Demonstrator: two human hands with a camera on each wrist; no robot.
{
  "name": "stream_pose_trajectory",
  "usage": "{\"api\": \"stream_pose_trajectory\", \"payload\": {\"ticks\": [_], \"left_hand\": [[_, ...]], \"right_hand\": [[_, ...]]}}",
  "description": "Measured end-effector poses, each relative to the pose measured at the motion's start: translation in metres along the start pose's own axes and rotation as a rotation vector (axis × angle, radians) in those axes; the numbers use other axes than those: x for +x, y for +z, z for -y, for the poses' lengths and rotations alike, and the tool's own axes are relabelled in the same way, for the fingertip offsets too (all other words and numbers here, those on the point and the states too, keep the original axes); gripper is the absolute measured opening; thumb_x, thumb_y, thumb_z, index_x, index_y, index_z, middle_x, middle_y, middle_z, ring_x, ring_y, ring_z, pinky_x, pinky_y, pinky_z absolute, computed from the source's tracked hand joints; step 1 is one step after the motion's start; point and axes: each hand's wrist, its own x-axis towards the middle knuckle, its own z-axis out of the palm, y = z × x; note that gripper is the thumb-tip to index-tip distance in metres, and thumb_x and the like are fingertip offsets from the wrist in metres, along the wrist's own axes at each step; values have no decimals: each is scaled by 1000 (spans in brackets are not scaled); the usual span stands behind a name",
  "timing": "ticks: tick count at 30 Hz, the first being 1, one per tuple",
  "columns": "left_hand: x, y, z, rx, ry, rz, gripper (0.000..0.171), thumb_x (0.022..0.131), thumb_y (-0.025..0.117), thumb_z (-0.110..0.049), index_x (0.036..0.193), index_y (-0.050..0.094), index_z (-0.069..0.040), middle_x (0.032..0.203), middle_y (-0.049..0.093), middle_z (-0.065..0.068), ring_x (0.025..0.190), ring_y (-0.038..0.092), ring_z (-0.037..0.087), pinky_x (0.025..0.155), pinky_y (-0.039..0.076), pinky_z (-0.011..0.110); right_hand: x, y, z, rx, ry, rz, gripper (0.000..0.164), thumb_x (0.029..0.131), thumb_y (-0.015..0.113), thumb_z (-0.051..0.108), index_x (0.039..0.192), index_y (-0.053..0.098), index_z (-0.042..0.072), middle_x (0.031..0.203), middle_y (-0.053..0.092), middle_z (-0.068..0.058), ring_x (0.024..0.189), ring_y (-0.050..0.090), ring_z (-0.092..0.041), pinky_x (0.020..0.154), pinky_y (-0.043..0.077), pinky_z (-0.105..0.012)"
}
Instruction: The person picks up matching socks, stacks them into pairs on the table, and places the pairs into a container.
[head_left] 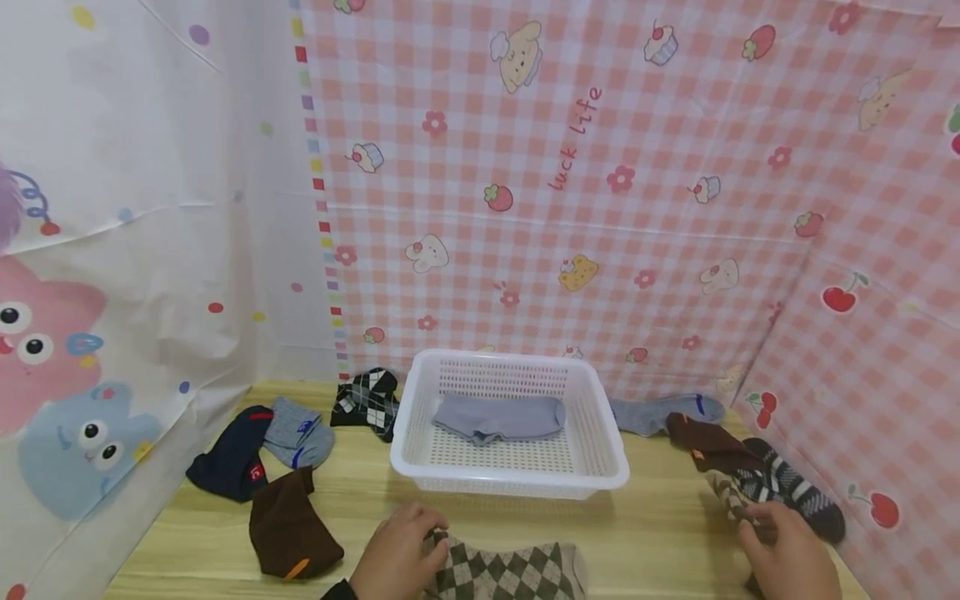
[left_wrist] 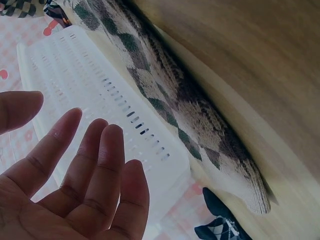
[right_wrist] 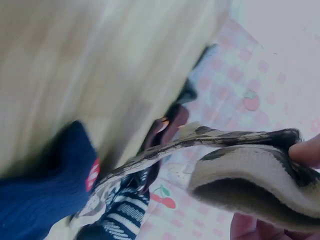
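Note:
My left hand (head_left: 401, 554) is at the left end of a beige argyle sock (head_left: 517, 571) lying flat at the front of the table. In the left wrist view the fingers (left_wrist: 111, 165) are loosely bent and apart, with nothing between them. At the right, my right hand (head_left: 795, 550) pinches a second beige argyle sock (right_wrist: 240, 180) near its opening. The cuff gapes, and the rest of the sock trails over the pile. In the centre a white plastic basket (head_left: 510, 482) stands with a plain grey-lilac sock (head_left: 498, 417) inside.
On the left lie navy (head_left: 228, 458), light grey (head_left: 296, 433), brown (head_left: 292, 525) and black argyle (head_left: 366, 404) socks. Behind the right hand are grey (head_left: 660, 414), brown (head_left: 716, 443) and black-striped (head_left: 802, 492) socks. A navy sock (right_wrist: 50, 175) shows in the right wrist view. Printed cloth walls enclose the table.

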Motion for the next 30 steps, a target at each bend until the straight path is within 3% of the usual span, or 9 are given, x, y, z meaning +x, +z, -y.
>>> {"api": "stream_pose_trajectory", "payload": {"ticks": [4,8,12,17,20,22,25,27,30], "left_hand": [[1,-3,0,-20,-15,4,21,91,64,-28,107,69,-14,102,62,3,90,60,22,74,46,39],[2,-4,0,-24,-14,3,22,91,64,-28,107,69,-13,101,62,4,90,60,24,74,46,40],[1,-3,0,-30,-16,11,21,91,64,-28,106,69,-14,101,61,3,89,60,23,72,45,39],[2,-2,-1,-19,-16,-3,21,91,65,-28,106,70,-14,100,62,3,88,59,22,71,45,39],[2,-3,-2,-15,-17,-14,21,90,65,-28,106,70,-14,100,62,3,87,58,21,71,44,38],[2,-4,-3,-19,-21,-15,21,90,65,-28,106,69,-14,101,62,3,87,58,21,71,43,38],[2,-5,-4,-21,-27,-16,21,90,65,-27,106,69,-14,102,62,4,88,58,21,71,43,39],[1,-5,-4,-17,-29,-21,21,90,66,-27,106,69,-14,103,62,4,89,58,21,72,43,39],[1,-5,-5,-6,-18,-39,21,90,66,-27,106,69,-14,102,62,3,88,58,20,71,43,37]], "right_hand": [[-5,-7,6,70,20,-60,30,88,62,24,109,62,2,105,66,-22,84,67,-32,62,52,-38],[-9,-15,14,154,76,-50,35,92,60,29,116,60,3,114,64,-23,80,68,-20,55,53,-28],[-13,-23,24,172,93,-89,36,91,62,31,117,61,5,112,67,-21,76,66,-14,60,55,-33],[-19,-31,35,187,55,-156,35,92,63,35,115,63,9,109,70,-18,70,48,19,59,47,-15],[-22,-35,41,216,39,-156,38,93,61,40,116,63,11,110,69,-16,70,37,28,59,43,-8],[-25,-37,46,238,43,-143,40,93,60,44,118,62,13,110,70,-12,73,38,29,61,42,-7],[-28,-40,53,291,44,-121,42,92,61,45,120,61,13,99,68,9,75,43,27,63,44,-7],[-31,-42,58,338,17,-115,40,92,63,41,119,61,12,93,63,22,76,48,24,64,44,-6],[-36,-44,68,389,-57,-105,35,93,63,34,119,60,10,89,57,31,81,52,22,67,44,-4]]}}
